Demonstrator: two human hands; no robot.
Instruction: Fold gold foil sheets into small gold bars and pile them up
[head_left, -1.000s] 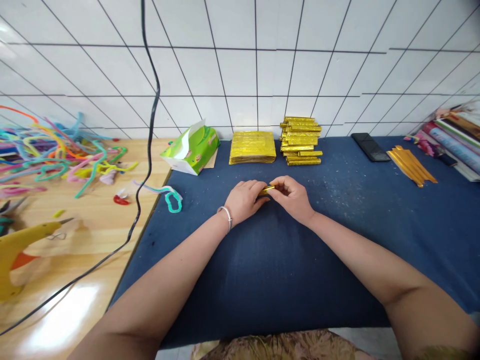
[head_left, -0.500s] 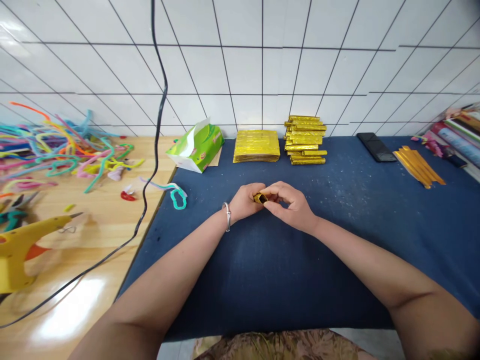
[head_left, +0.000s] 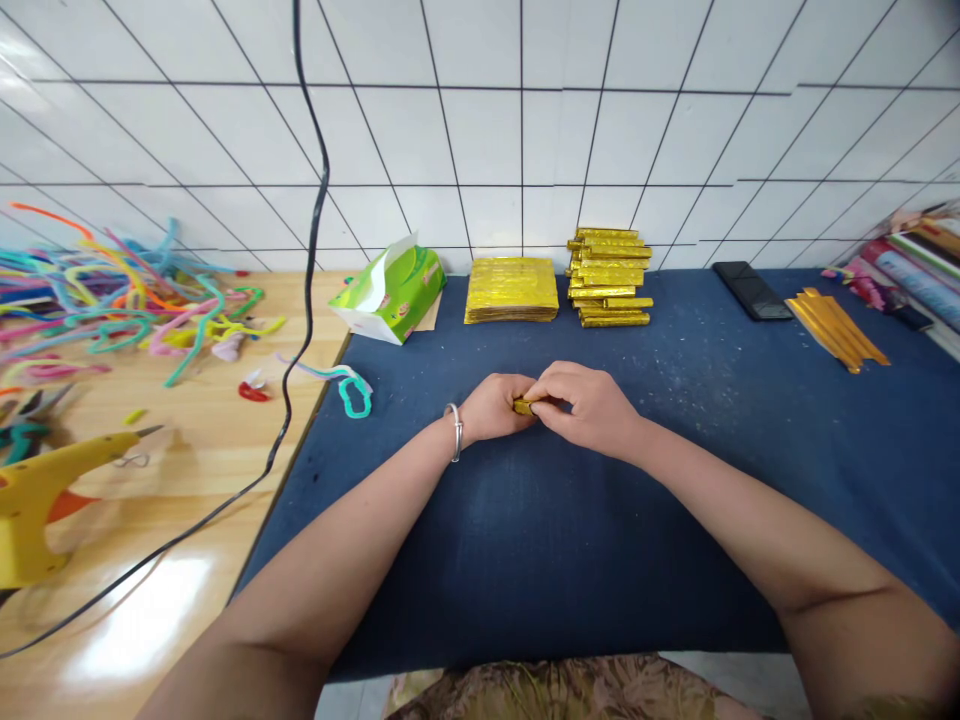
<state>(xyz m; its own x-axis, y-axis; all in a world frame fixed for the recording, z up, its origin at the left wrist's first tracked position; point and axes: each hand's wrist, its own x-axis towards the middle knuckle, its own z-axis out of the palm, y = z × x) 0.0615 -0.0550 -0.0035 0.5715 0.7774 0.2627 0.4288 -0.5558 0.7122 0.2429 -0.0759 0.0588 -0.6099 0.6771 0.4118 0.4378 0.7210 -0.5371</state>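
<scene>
Two hands are seen, the left hand [head_left: 496, 405] and right hand [head_left: 592, 408], with one gold foil piece [head_left: 523, 406] pinched between them. One stack of flat gold sheets [head_left: 511, 290] and one pile of folded gold bars [head_left: 607, 276], perhaps a dozen, are counted. One tissue box [head_left: 390, 290], one glue gun [head_left: 45, 490] and one phone [head_left: 751, 290] are seen.

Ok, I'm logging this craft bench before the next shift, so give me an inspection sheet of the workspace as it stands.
Surface: blue cloth beside a wooden tabletop.
Job's things: small gold foil piece; flat gold sheets; stack of gold rolls; gold strips.
Clutter: pipe cleaners, green tissue box, yellow glue gun, black phone.
Hands: left hand and right hand both pinch the foil piece.
Cables: black cable hangs across the wood.
Surroundings: white tiled wall.
</scene>
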